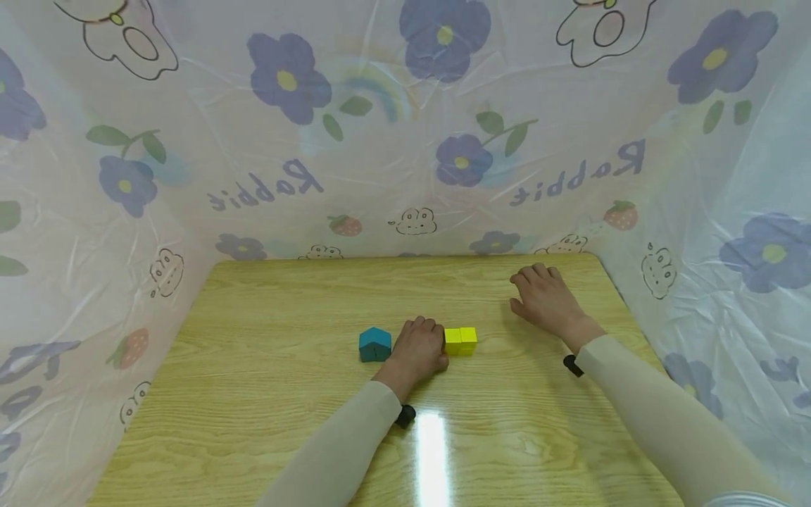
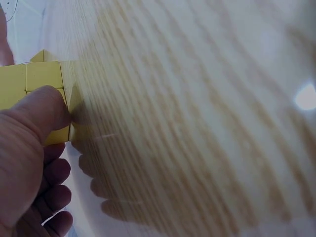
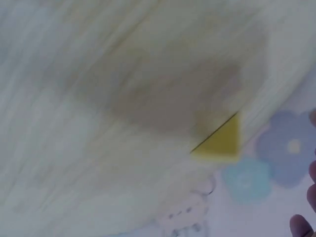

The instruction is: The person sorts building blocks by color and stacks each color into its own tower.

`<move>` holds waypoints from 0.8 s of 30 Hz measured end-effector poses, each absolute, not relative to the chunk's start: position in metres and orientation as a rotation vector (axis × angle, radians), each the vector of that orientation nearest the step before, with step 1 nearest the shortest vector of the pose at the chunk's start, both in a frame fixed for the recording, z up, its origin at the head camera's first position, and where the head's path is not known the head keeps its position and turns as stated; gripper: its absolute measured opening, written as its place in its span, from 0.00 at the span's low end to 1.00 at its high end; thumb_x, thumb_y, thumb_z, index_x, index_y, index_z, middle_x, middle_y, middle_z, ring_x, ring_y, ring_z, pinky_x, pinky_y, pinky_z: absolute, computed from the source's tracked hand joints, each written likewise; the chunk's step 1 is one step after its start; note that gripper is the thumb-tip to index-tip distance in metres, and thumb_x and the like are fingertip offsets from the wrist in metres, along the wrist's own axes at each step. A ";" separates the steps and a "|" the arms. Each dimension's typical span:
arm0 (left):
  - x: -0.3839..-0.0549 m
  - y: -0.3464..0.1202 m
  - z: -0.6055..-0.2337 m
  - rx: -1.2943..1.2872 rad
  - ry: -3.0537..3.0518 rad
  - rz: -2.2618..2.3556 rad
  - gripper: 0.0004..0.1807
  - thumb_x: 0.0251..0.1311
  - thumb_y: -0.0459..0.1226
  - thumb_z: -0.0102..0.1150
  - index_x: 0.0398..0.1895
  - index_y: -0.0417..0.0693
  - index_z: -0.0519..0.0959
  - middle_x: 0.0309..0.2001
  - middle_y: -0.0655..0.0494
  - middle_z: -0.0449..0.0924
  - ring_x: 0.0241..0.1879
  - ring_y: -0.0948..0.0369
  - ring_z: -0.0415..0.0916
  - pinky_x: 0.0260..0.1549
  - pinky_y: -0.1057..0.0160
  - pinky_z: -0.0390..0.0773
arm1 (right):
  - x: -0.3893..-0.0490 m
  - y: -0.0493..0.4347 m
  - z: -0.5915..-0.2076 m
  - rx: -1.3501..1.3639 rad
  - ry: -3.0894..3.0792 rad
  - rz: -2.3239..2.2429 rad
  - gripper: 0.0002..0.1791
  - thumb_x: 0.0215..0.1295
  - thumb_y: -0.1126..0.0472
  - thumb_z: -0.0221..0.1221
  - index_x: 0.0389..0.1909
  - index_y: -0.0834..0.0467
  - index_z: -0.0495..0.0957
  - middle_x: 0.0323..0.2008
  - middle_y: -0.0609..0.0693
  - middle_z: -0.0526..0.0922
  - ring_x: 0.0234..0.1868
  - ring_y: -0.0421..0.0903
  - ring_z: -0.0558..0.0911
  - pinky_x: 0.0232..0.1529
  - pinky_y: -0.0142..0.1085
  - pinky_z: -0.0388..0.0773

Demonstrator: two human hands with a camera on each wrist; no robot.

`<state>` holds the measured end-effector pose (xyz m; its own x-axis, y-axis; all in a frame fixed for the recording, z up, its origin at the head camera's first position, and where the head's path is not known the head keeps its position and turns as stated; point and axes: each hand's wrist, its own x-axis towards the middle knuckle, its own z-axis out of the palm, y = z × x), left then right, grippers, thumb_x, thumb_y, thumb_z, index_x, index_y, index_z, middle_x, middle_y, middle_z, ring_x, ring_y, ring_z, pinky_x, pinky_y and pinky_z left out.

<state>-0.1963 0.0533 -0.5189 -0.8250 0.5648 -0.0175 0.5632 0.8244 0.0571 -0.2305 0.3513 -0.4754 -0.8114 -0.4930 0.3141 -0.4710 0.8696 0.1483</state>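
My left hand grips the near end of a row of yellow blocks, which sticks out to its right on the table. Up close in the left wrist view, the thumb presses the face of a yellow block, with the fingers below it. Beside that hand's left side stands a teal block with a peaked top. Farther back and right, my right hand has loosely bent fingers and holds nothing visible. A yellow triangular block shows apart from its fingertips; the head view does not show it.
The wooden table carries a bright light reflection near its front. A patterned curtain encloses the back and both sides. A black wrist device sits at the left cuff, another at the right.
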 end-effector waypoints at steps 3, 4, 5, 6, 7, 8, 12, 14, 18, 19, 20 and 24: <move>-0.197 0.053 -0.519 0.915 2.963 0.070 0.21 0.60 0.51 0.57 0.51 0.50 0.75 0.42 0.59 0.75 0.44 0.59 0.67 0.49 0.58 0.67 | -0.239 0.369 -0.476 0.644 -2.793 -0.234 0.24 0.62 0.52 0.61 0.53 0.63 0.73 0.49 0.58 0.75 0.49 0.58 0.69 0.51 0.54 0.65; -0.197 0.053 -0.519 0.912 2.959 0.072 0.21 0.60 0.51 0.57 0.51 0.50 0.75 0.42 0.59 0.75 0.44 0.59 0.67 0.49 0.58 0.67 | -0.241 0.374 -0.477 0.622 -2.824 -0.279 0.24 0.63 0.52 0.61 0.53 0.63 0.73 0.50 0.58 0.75 0.49 0.58 0.68 0.52 0.54 0.65; -0.197 0.053 -0.519 0.908 2.956 0.076 0.21 0.60 0.51 0.57 0.51 0.50 0.75 0.42 0.59 0.75 0.44 0.59 0.67 0.49 0.58 0.67 | -0.243 0.379 -0.478 0.602 -2.852 -0.327 0.24 0.63 0.52 0.60 0.53 0.63 0.72 0.50 0.58 0.75 0.49 0.58 0.68 0.52 0.54 0.64; -0.197 0.054 -0.519 0.903 2.952 0.082 0.21 0.60 0.51 0.57 0.51 0.50 0.76 0.42 0.59 0.75 0.44 0.59 0.66 0.49 0.58 0.67 | -0.245 0.384 -0.480 0.582 -2.876 -0.366 0.24 0.63 0.52 0.60 0.53 0.63 0.72 0.49 0.58 0.74 0.48 0.58 0.67 0.52 0.54 0.64; -0.197 0.054 -0.519 0.899 2.949 0.084 0.21 0.60 0.51 0.57 0.51 0.50 0.76 0.43 0.59 0.75 0.44 0.59 0.66 0.49 0.58 0.67 | -0.246 0.387 -0.481 0.563 -2.895 -0.394 0.23 0.63 0.52 0.60 0.52 0.64 0.72 0.49 0.58 0.74 0.48 0.58 0.67 0.51 0.54 0.63; -0.197 0.054 -0.519 0.895 2.946 0.088 0.21 0.60 0.51 0.57 0.51 0.50 0.76 0.43 0.59 0.76 0.44 0.59 0.67 0.50 0.57 0.67 | -0.247 0.390 -0.483 0.547 -2.912 -0.409 0.22 0.63 0.52 0.60 0.51 0.64 0.72 0.48 0.58 0.74 0.47 0.58 0.67 0.51 0.54 0.63; -0.197 0.055 -0.519 0.887 2.935 0.075 0.22 0.61 0.51 0.56 0.53 0.50 0.75 0.45 0.59 0.76 0.46 0.59 0.67 0.52 0.56 0.68 | -0.248 0.397 -0.489 0.513 -2.939 -0.418 0.19 0.64 0.53 0.60 0.46 0.64 0.73 0.46 0.59 0.74 0.46 0.59 0.68 0.49 0.55 0.63; -0.197 0.056 -0.519 0.885 2.935 0.069 0.23 0.60 0.52 0.56 0.54 0.50 0.75 0.46 0.58 0.76 0.46 0.58 0.67 0.53 0.56 0.68 | -0.248 0.398 -0.492 0.496 -2.942 -0.403 0.17 0.65 0.55 0.58 0.45 0.64 0.73 0.46 0.59 0.74 0.47 0.59 0.68 0.50 0.56 0.64; -0.197 0.056 -0.519 0.880 2.942 0.067 0.23 0.60 0.52 0.57 0.54 0.49 0.75 0.45 0.58 0.76 0.46 0.58 0.68 0.53 0.56 0.68 | -0.249 0.398 -0.497 0.471 -2.957 -0.376 0.14 0.68 0.59 0.54 0.48 0.64 0.74 0.48 0.59 0.75 0.49 0.59 0.68 0.52 0.57 0.64; -0.197 0.056 -0.519 0.880 2.944 0.064 0.23 0.60 0.52 0.57 0.54 0.49 0.75 0.45 0.58 0.76 0.46 0.58 0.68 0.53 0.56 0.68 | -0.249 0.398 -0.498 0.465 -2.961 -0.371 0.14 0.68 0.60 0.53 0.49 0.64 0.74 0.48 0.58 0.75 0.50 0.59 0.68 0.52 0.57 0.64; -0.197 0.056 -0.519 0.881 2.946 0.061 0.23 0.60 0.52 0.57 0.53 0.49 0.75 0.45 0.58 0.76 0.46 0.58 0.68 0.53 0.56 0.68 | -0.249 0.398 -0.499 0.463 -2.962 -0.369 0.14 0.68 0.60 0.54 0.50 0.63 0.74 0.49 0.58 0.75 0.51 0.59 0.68 0.53 0.57 0.64; -0.197 0.055 -0.519 0.885 2.950 0.048 0.23 0.60 0.52 0.57 0.53 0.49 0.75 0.45 0.58 0.76 0.46 0.58 0.68 0.52 0.57 0.68 | -0.249 0.398 -0.501 0.468 -2.950 -0.352 0.14 0.67 0.59 0.57 0.49 0.62 0.75 0.48 0.57 0.76 0.50 0.59 0.68 0.52 0.57 0.64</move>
